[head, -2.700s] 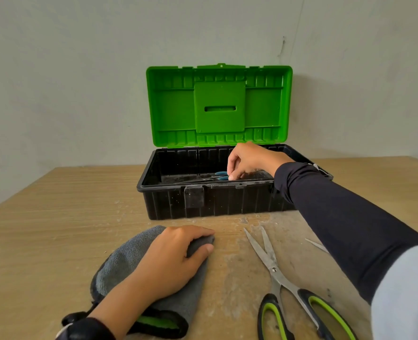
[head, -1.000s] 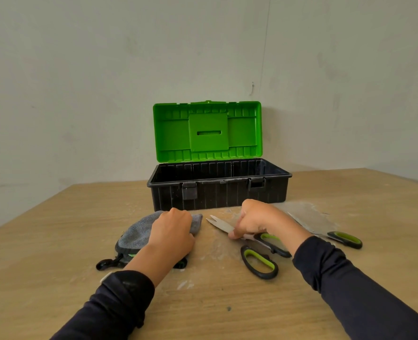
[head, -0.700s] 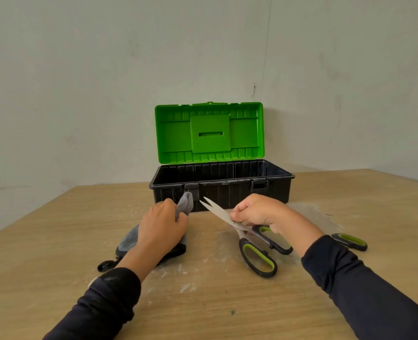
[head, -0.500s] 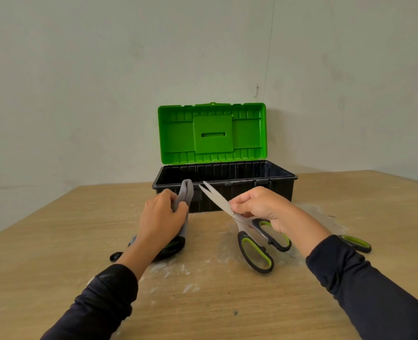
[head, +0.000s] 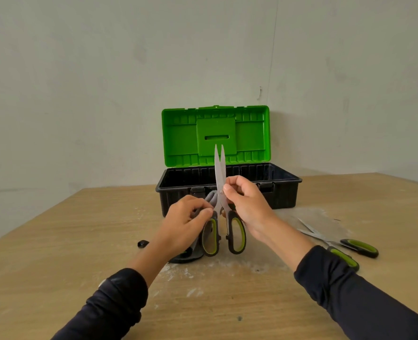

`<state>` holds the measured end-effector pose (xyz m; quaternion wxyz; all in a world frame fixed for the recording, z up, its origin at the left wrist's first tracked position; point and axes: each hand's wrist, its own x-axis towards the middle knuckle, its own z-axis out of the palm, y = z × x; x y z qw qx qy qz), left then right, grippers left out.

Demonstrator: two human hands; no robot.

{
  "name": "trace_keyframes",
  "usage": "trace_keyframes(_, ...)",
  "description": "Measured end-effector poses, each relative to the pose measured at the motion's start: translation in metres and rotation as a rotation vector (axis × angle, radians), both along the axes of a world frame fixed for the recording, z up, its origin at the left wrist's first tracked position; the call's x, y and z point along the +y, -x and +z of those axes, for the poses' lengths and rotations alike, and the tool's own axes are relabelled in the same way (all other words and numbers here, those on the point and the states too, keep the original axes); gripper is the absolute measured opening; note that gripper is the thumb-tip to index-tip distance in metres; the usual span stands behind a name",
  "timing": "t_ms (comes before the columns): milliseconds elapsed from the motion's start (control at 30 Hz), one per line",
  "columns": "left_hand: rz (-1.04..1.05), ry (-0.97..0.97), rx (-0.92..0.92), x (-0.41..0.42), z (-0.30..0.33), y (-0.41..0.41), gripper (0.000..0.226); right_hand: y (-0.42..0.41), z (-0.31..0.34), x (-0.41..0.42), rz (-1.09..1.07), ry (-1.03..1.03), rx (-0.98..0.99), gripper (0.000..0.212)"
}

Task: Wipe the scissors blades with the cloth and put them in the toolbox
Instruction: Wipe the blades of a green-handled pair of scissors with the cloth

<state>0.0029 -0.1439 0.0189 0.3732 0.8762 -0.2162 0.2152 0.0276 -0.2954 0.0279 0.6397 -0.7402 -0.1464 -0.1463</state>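
Steel scissors (head: pixel 219 182) upright, blades slightly apart, right hand (head: pixel 246 204) pinching pivot, left hand (head: pixel 187 223) gripping cloth (head: pixel 209 198)

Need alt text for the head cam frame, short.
A right hand holds green-handled scissors upright by the pivot, blades up, while the left hand brings a grey cloth beside them. Behind stands an open toolbox; another pair of scissors lies on the table.

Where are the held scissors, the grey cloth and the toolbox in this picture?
held scissors (head: pixel 219 173), head view, on the upright blades.
grey cloth (head: pixel 210 197), head view, on the fold above the left hand.
toolbox (head: pixel 285 196), head view, on the black front wall.
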Motion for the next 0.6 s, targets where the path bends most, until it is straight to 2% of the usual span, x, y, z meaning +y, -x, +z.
trace_keyframes(133,0.018,-0.096,-0.101,0.000,-0.004,-0.003,0.012,-0.001,-0.002,-0.001,-0.030,0.086,-0.056,0.007)
trace_keyframes(267,0.039,-0.084,-0.154,0.004,-0.005,-0.006,0.013,-0.003,-0.003,-0.003,-0.045,0.133,-0.031,0.009)
trace_keyframes(400,0.023,-0.051,-0.142,0.013,-0.001,-0.007,0.010,-0.002,0.003,-0.012,-0.010,0.137,-0.008,0.009)
trace_keyframes(500,0.004,-0.012,-0.134,0.020,0.001,-0.009,0.004,-0.001,0.008,-0.022,0.103,0.087,0.083,0.005)
trace_keyframes(600,-0.034,0.029,-0.077,0.026,0.003,-0.010,0.008,0.000,0.014,-0.029,0.161,0.073,0.170,0.011)
